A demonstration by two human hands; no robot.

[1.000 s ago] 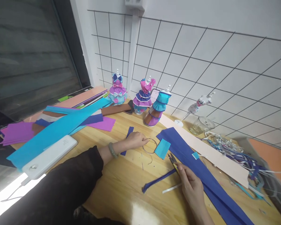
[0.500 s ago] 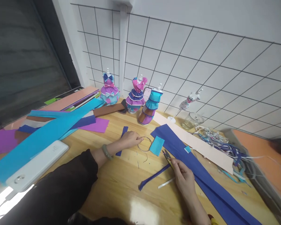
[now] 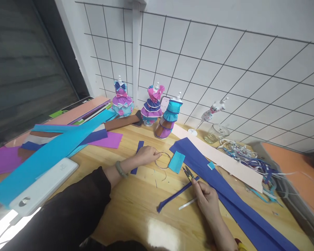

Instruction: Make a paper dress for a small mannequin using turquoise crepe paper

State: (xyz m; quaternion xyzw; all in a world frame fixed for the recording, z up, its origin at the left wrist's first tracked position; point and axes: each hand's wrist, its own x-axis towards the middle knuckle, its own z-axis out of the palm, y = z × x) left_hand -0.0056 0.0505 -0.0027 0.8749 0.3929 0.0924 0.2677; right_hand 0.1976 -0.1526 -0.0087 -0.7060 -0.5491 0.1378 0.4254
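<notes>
My left hand (image 3: 148, 155) pinches the left side of a thin metal ring (image 3: 163, 168) above the wooden table. Beneath that wrist area lies a short blue strip (image 3: 139, 153). A turquoise paper piece (image 3: 177, 162) touches or overlaps the ring's right side. Small snippers (image 3: 188, 173), blades apart, are held in my right hand (image 3: 206, 198). Close to their tips runs a long dark blue paper strip (image 3: 211, 181). A narrow blue strip (image 3: 172, 197) and a short white strip (image 3: 187, 203) lie left of my right hand.
Three dressed mini mannequins (image 3: 122, 99) and a bare-armed patterned one (image 3: 214, 111) stand along the wall. A glass jar (image 3: 216, 133) and tangled ribbons (image 3: 240, 157) are at right, coloured paper strips (image 3: 60, 139) and a white power bank (image 3: 44, 184) at left.
The snippers' blades have spread wider in my right hand. My left hand stays at the ring; the whole view has shifted slightly.
</notes>
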